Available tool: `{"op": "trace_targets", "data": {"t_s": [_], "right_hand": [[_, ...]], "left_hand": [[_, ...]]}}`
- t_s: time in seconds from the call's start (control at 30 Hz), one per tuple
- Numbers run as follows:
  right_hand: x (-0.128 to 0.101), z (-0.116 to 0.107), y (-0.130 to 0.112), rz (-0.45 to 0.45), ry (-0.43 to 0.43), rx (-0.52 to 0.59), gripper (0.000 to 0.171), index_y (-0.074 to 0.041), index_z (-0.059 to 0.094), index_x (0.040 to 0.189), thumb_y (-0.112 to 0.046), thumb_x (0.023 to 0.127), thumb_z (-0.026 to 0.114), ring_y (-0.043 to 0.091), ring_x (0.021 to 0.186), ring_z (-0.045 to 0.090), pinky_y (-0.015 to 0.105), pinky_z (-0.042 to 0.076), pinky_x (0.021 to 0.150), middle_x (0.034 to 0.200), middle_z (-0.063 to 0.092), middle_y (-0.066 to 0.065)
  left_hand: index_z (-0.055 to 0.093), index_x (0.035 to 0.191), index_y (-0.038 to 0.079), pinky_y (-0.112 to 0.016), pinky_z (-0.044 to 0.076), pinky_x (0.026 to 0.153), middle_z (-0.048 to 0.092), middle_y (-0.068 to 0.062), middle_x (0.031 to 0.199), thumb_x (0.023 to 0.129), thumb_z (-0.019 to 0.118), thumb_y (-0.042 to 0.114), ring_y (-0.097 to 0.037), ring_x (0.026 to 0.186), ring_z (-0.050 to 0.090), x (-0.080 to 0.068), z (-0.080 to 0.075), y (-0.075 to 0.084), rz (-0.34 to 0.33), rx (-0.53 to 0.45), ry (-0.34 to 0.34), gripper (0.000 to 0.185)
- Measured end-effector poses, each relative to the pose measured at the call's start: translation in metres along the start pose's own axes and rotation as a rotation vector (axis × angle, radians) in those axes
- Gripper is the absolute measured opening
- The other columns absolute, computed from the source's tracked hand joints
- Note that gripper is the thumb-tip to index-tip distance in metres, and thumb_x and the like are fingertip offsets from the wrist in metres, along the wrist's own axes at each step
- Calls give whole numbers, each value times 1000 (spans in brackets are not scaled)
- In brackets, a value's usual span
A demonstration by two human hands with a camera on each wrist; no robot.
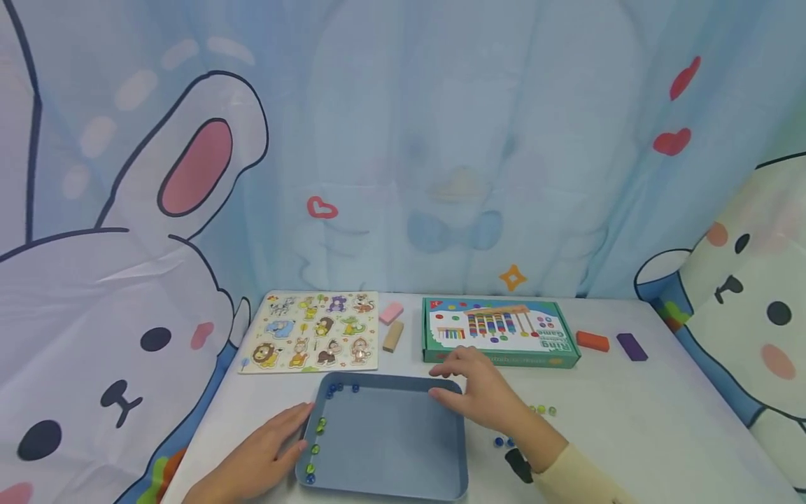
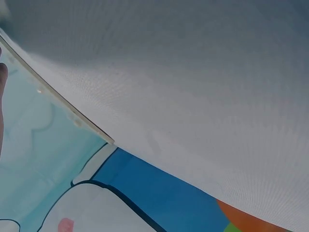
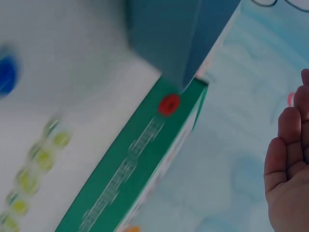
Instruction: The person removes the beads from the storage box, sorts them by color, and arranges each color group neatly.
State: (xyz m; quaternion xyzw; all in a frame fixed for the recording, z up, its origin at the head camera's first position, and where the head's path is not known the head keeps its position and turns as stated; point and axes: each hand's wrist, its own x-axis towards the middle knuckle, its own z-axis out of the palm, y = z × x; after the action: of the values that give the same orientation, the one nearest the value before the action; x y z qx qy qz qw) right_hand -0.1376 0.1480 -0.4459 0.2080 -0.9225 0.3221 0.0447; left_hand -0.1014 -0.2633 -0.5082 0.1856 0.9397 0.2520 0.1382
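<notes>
Nearest us sat the blue tray (image 1: 390, 448), rectangular w/ rounded corners, smooth matte plastic, low rim, at the table's (image 1: 630, 434) front edge. Small glossy round marbles (image 1: 313, 449), green & blue, lay along its left wall. We had our left hand (image 1: 264, 455) flat, fingers straight, against the tray's left side; our right hand (image 1: 481, 392) relaxed, fingers on the far right corner. Behind: green cardboard game box (image 1: 500, 332) & flat wooden animal puzzle (image 1: 311, 332).
</notes>
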Motion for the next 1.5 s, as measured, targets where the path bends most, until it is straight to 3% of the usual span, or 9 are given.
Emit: {"op": "trace_targets", "data": {"t_s": [0.27,0.4,0.8,1.0,1.23,1.5], "right_hand": [[45,46,-31,-94,-89,55,24,-22,82,109,-33,88,85,12,95,55,25,49,78,97,64,-11],[59,65,-38,-98,-136,70,27,-19,82,112,-35,89,83,9,98,55,27,52,83,101,69,-6],[71,118,-51,-127,-290,104,44,-14,76,127,-40,91,81,11,113,58,31,57,98,120,69,-2],[72,130,-55,-90,-341,53,57,-13,69,138,-44,91,81,17,127,57,37,54,110,133,64,-2],[77,136,-57,-85,-348,46,65,-10,65,142,-44,90,82,15,127,59,34,54,110,135,63,-1],[84,145,-60,-95,-367,52,63,-10,65,142,-43,91,81,14,127,60,34,54,112,135,63,-1]], "left_hand": [[36,164,18,-64,37,122,41,-8,167,107,51,54,-35,154,41,-1,-1,0,12,-23,-4,70],[34,165,19,-63,38,123,41,-5,167,107,50,57,-33,154,41,1,0,-2,3,-22,-10,71],[34,165,20,-65,38,121,41,-7,167,107,48,57,-35,154,41,3,1,-3,14,-29,-10,71],[35,165,20,-64,38,121,42,-5,167,107,49,55,-34,154,42,3,0,-2,24,-24,-1,69],[34,165,19,-64,39,121,42,-5,167,108,48,57,-34,154,42,3,-1,-1,23,-26,-11,70],[33,166,22,-63,40,121,41,-3,168,108,46,58,-32,154,42,6,1,-5,26,-19,-13,70]]}}
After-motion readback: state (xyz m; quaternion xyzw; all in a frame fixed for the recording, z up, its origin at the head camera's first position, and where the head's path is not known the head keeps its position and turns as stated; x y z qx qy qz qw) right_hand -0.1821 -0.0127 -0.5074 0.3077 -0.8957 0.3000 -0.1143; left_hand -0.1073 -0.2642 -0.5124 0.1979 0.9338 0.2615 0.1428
